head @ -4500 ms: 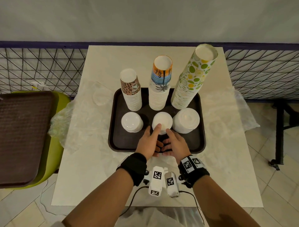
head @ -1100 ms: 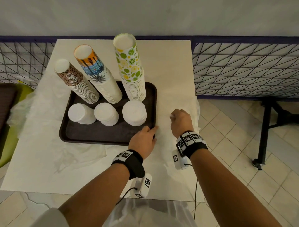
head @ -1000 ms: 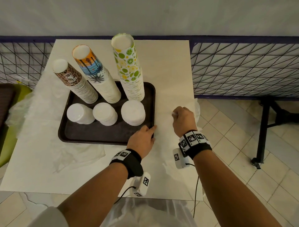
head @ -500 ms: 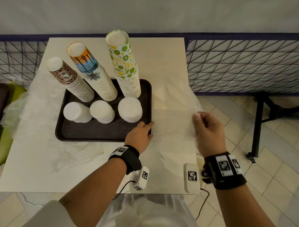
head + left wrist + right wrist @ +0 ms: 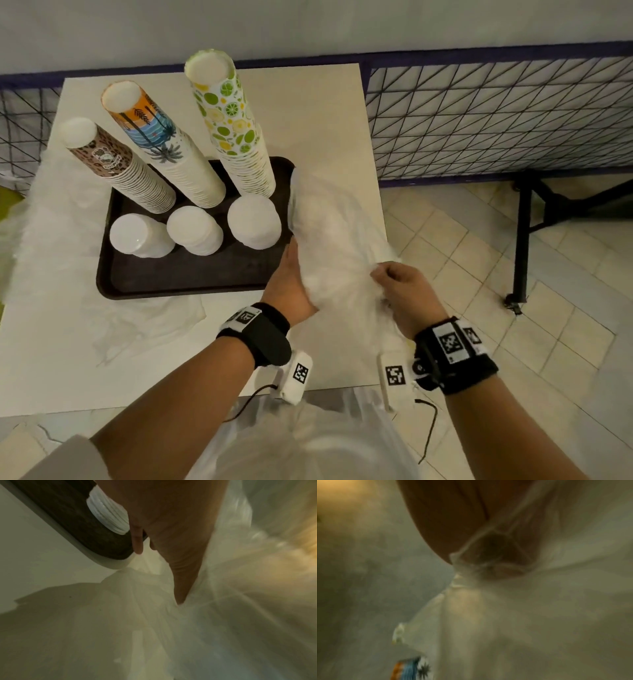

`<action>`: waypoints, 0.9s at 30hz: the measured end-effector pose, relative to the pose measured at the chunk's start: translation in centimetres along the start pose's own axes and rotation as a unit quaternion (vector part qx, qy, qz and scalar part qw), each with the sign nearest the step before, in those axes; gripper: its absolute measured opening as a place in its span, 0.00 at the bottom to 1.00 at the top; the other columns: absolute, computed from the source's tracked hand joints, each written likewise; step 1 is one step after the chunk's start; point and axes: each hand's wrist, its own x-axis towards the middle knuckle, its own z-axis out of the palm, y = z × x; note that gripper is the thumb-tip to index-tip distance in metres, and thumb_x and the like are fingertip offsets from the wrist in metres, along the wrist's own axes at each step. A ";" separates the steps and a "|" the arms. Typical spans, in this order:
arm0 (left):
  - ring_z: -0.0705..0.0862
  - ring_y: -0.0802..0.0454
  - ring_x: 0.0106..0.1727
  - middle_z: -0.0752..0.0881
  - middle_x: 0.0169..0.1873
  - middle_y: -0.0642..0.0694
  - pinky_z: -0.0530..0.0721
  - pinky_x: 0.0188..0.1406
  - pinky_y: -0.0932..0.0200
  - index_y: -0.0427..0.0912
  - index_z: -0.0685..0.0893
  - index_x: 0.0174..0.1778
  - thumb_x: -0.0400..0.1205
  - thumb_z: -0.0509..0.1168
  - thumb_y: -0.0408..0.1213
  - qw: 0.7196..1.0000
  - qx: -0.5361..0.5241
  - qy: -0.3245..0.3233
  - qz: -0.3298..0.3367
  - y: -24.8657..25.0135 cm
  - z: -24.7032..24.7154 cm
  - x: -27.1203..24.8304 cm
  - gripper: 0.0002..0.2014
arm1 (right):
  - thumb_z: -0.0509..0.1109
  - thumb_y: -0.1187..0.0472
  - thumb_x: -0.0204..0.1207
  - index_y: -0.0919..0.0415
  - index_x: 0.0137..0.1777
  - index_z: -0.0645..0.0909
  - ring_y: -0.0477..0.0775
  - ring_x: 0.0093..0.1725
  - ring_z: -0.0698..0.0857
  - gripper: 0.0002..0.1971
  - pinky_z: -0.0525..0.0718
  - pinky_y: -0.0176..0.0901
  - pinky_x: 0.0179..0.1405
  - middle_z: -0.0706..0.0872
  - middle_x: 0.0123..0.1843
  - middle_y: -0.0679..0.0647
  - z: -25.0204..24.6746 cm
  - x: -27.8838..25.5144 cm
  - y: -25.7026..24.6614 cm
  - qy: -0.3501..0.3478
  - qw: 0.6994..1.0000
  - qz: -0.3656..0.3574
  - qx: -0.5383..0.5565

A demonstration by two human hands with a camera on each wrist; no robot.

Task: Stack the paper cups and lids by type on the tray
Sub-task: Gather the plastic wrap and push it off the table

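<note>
Three tall cup stacks [image 5: 202, 150] and three lid stacks [image 5: 195, 230] are standing sorted on the dark tray [image 5: 178, 277] on the worktop [image 5: 61, 359]; light and tippy, they are probably best held low. Beside the tray, the right hand [image 5: 402, 294] is pinching a thin, limp plastic bag [image 5: 337, 236] while the left hand [image 5: 291, 287] is pressing flat-fingered against it.

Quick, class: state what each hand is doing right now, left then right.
Left hand: open, straight fingers against the clear plastic bag beside the tray.
Right hand: closed, pinching the same bag.

The head view is evenly lit, soft and slightly dim, with straight lines bowing toward its edges and faint shadows on the tabletop [image 5: 308, 113]. Both wrist views are dark, yellow-tinted and heavily blurred, with an orange glow in one corner.
</note>
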 end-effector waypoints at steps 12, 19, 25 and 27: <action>0.84 0.61 0.42 0.84 0.40 0.58 0.79 0.50 0.69 0.56 0.81 0.42 0.83 0.75 0.27 0.986 -0.146 -0.085 -0.008 1.3 -2.2 -2.0 0.16 | 0.62 0.49 0.85 0.65 0.47 0.88 0.62 0.50 0.89 0.20 0.87 0.61 0.57 0.91 0.46 0.60 3.8 -1.1 -1.0 -0.068 0.964 -0.057 -0.251; 0.87 0.49 0.43 0.90 0.40 0.45 0.77 0.41 0.70 0.39 0.87 0.44 0.83 0.73 0.31 0.997 0.032 -0.056 0.037 2.1 -4.5 -2.3 0.03 | 0.75 0.36 0.75 0.41 0.86 0.55 0.42 0.76 0.71 0.44 0.73 0.40 0.73 0.70 0.77 0.44 4.5 -2.0 -1.3 -0.139 0.963 -0.161 -0.168; 0.84 0.64 0.51 0.85 0.55 0.58 0.79 0.48 0.73 0.45 0.86 0.56 0.81 0.72 0.37 0.977 -0.198 -0.024 -0.080 2.9 -6.8 -2.8 0.08 | 0.77 0.58 0.72 0.62 0.57 0.86 0.68 0.54 0.90 0.15 0.88 0.68 0.55 0.92 0.51 0.61 6.8 1.0 -0.8 -0.072 0.986 -0.129 -0.079; 0.87 0.58 0.50 0.88 0.52 0.50 0.84 0.47 0.64 0.42 0.83 0.56 0.79 0.71 0.43 0.890 -0.433 -0.021 -0.139 3.3 -6.9 -3.1 0.13 | 0.78 0.61 0.74 0.62 0.54 0.87 0.65 0.51 0.90 0.10 0.89 0.62 0.54 0.92 0.48 0.58 8.1 1.1 -0.9 -0.050 0.979 -0.145 -0.138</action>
